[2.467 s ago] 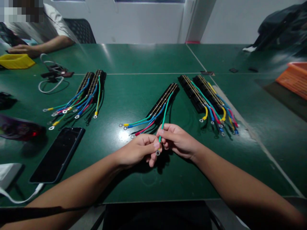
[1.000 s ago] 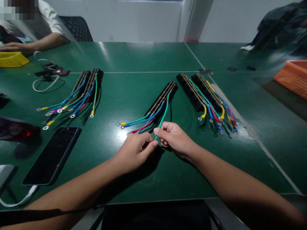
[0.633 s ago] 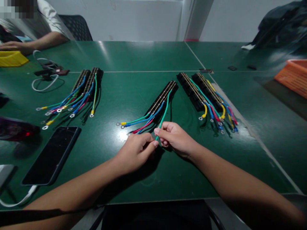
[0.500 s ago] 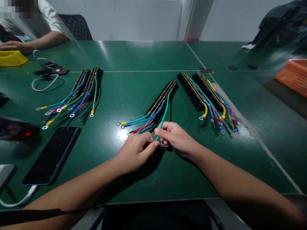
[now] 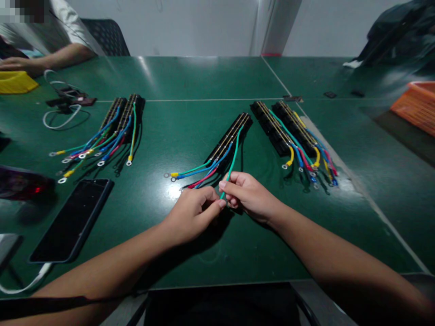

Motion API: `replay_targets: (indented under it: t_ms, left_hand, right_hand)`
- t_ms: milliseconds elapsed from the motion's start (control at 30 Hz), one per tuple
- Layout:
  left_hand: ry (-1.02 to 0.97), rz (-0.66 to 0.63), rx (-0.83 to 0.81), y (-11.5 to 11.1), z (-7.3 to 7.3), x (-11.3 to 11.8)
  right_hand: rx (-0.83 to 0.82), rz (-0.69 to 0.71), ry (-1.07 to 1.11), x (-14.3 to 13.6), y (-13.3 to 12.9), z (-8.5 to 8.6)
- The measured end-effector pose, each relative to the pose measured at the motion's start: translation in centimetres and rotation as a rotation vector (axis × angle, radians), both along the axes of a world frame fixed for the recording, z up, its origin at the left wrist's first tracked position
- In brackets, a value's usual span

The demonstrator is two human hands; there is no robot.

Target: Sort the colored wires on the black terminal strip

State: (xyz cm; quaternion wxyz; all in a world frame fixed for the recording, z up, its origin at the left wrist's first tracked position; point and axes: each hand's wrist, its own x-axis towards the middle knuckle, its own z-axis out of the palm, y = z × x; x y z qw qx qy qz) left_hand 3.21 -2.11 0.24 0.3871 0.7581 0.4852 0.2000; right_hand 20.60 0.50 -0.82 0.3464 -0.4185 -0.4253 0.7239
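A black terminal strip [image 5: 231, 138] with brass-coloured rails lies slanted on the green table in front of me. Blue, red and green wires with ring lugs run from it toward the lower left. Its longer green wire [image 5: 235, 156] comes down to both hands. My left hand [image 5: 197, 210] pinches the lower end of that wire, and the tip is hidden by the fingers. Just above and to the right, my right hand [image 5: 246, 194] grips the same wire between thumb and fingers. The two hands are close together.
Two wired strips [image 5: 117, 120] lie at the left, two more [image 5: 283, 129] at the right. A phone [image 5: 73, 222] with a white cable is near the left front. An orange basket [image 5: 416, 106] stands at the right, a yellow tray [image 5: 16, 82] at the far left, beside a person's arm [image 5: 68, 55].
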Motion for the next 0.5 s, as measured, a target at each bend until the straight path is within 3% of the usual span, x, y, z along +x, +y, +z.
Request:
replay_targets:
  t_ms: [500]
  left_hand:
    - [0.033, -0.057, 0.069, 0.08, -0.05, -0.08]
  right_hand:
    - [0.005, 0.013, 0.022, -0.07, -0.07, 0.06]
